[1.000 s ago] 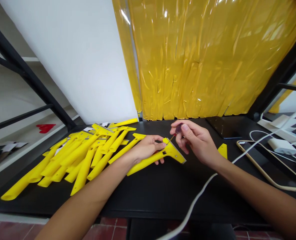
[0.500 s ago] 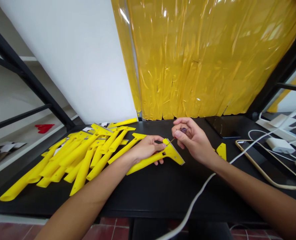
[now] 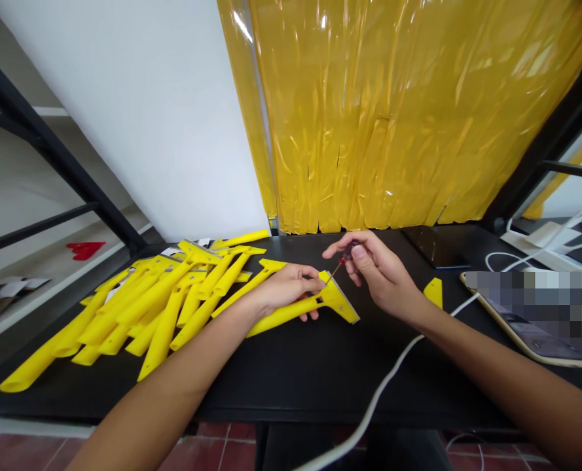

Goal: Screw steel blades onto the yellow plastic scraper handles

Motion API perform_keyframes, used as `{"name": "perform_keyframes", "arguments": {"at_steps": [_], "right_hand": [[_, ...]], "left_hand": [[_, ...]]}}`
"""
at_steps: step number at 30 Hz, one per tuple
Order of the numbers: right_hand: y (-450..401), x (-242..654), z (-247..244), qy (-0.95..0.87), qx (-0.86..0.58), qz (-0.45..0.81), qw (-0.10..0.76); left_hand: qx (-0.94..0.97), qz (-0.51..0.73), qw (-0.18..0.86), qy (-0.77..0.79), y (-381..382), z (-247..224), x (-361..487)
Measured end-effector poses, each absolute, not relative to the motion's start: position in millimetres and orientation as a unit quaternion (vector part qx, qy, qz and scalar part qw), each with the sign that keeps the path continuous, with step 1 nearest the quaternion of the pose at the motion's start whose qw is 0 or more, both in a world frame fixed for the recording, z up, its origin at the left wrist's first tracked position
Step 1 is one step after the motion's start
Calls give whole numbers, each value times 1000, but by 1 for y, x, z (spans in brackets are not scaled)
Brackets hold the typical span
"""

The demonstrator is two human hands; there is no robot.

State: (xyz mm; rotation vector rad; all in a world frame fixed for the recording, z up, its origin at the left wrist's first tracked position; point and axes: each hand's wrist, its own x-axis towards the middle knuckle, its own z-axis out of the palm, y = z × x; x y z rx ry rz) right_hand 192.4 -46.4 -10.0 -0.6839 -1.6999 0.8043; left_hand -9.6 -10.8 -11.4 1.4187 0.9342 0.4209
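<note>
Two hands: fingers of the left hand (image 3: 288, 291) are curled over a yellow plastic scraper (image 3: 337, 299), pinning it steady on the table (image 3: 291, 386).
One screwdriver (image 3: 342, 261): pinched in the right hand's (image 3: 381, 271) fingers, tip held to the scraper's head.

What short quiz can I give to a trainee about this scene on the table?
1. True or false: the right hand holds a small screwdriver.
2. What does the left hand hold? A) a yellow scraper B) a phone C) a cable
3. Fill in the word: the pile of scrapers lies to the ____ of the hands.

Key: 1 true; 2 A; 3 left.
</note>
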Motion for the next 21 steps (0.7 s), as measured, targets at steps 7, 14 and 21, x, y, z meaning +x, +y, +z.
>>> {"name": "perform_keyframes", "arguments": {"at_steps": [7,14,21], "right_hand": [[-47,195,-4,-669,-339,218,624],[-30,204,-11,-739,-479,162,445],[-22,212,-17,-746,-500,357,259]], "left_hand": [[631,180,629,417,-5,-9,-15],[646,197,601,428,-3,-11,-18],[674,238,580,392,-5,-7,-18]]}}
